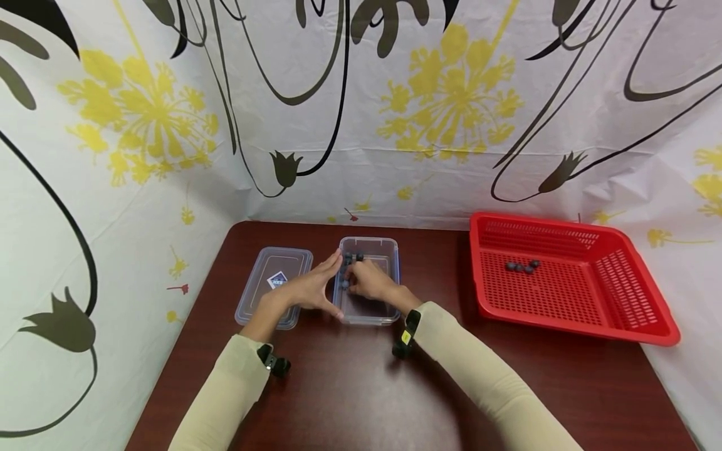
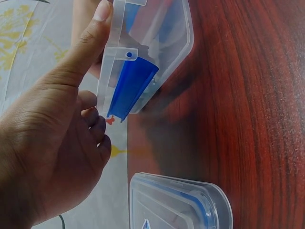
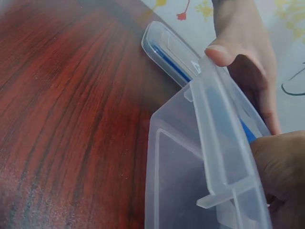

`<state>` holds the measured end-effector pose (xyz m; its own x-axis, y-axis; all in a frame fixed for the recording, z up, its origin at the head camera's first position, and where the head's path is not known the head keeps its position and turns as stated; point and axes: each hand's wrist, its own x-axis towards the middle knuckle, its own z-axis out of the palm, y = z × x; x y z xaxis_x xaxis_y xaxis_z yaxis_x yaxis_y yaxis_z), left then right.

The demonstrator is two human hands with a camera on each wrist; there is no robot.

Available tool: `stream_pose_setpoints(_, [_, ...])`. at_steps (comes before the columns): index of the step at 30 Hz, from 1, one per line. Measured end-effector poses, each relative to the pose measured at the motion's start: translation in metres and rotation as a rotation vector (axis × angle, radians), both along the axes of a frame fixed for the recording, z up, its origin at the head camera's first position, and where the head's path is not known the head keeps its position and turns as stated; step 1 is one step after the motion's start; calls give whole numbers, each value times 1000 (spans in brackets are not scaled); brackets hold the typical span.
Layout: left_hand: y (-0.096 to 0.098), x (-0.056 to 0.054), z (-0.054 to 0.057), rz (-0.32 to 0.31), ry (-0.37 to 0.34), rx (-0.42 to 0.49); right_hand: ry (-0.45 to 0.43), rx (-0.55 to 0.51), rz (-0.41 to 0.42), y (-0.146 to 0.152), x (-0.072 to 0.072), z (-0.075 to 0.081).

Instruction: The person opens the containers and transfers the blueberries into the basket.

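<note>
A clear plastic food container (image 1: 369, 319) with blue side clips stands uncovered on the table. Several small dark blue-grey balls (image 1: 346, 284) lie along its left side inside. My left hand (image 1: 307, 288) touches the container's left side, thumb at the near corner and straight fingers at the far end. In the left wrist view the thumb rests against the rim and the lower fingers bend loosely. My right hand (image 1: 369, 280) reaches into the container, fingers bent down among the balls. Its fingertips are hidden, so whether it pinches a ball does not show.
The container's clear lid (image 1: 256, 291), with a blue-and-white label, lies flat to the left, partly behind the left hand. At the right stands a red perforated basket (image 1: 564, 322) with several dark balls (image 1: 519, 267) on its bottom. Patterned cloth (image 1: 338, 125) hangs behind the table.
</note>
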<state>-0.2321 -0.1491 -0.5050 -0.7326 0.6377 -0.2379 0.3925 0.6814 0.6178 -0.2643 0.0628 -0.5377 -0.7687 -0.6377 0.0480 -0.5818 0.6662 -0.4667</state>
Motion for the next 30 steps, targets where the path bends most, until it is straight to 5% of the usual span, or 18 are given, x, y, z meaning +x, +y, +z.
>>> stream_pose_setpoints(14, [1, -1, 0, -4, 9, -23, 29, 12, -45, -1, 3, -2])
stream_pose_setpoints(30, [0, 0, 2, 6, -7, -12, 95, -6, 11, 31, 21, 29])
